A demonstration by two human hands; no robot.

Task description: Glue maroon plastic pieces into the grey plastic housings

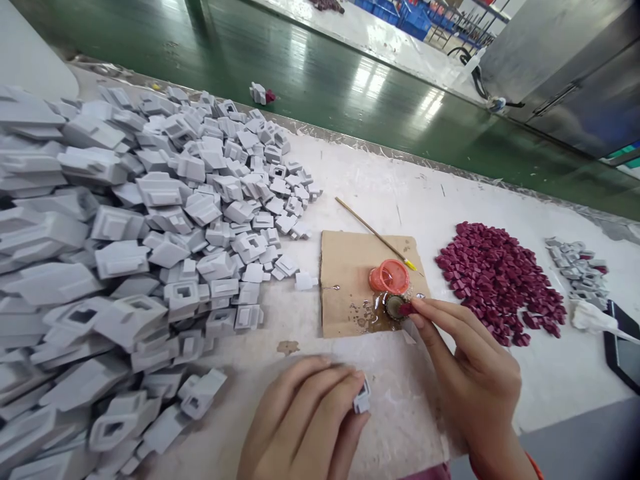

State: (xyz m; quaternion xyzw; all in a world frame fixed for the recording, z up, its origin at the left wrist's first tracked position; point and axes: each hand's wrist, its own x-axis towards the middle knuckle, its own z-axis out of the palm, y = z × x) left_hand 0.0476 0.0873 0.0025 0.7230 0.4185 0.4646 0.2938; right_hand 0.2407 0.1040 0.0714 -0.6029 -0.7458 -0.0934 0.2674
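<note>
My left hand [310, 420] is closed around a light grey plastic piece [362, 398], whose end pokes out past the fingertips near the front of the table. Between thumb and forefinger, my right hand [465, 367] pinches a small maroon plastic piece [407, 309]. That piece is at the rim of a bottle cap [395, 306], on a cardboard sheet [345, 267] wet with a clear liquid. Whether it touches the cap's contents I cannot tell. Just behind the cap is a small red cup [391, 277]. A thin stick with a yellow tip [373, 230] lies across the cardboard's back edge.
A big heap of grey pieces [165, 253] fills the left. To the right lie a maroon pile [500, 280], a small group of grey pieces [577, 267], a white wad [593, 317] and a dark device [620, 347]. Behind runs a green conveyor belt [320, 93] carrying one grey-and-maroon piece [260, 94].
</note>
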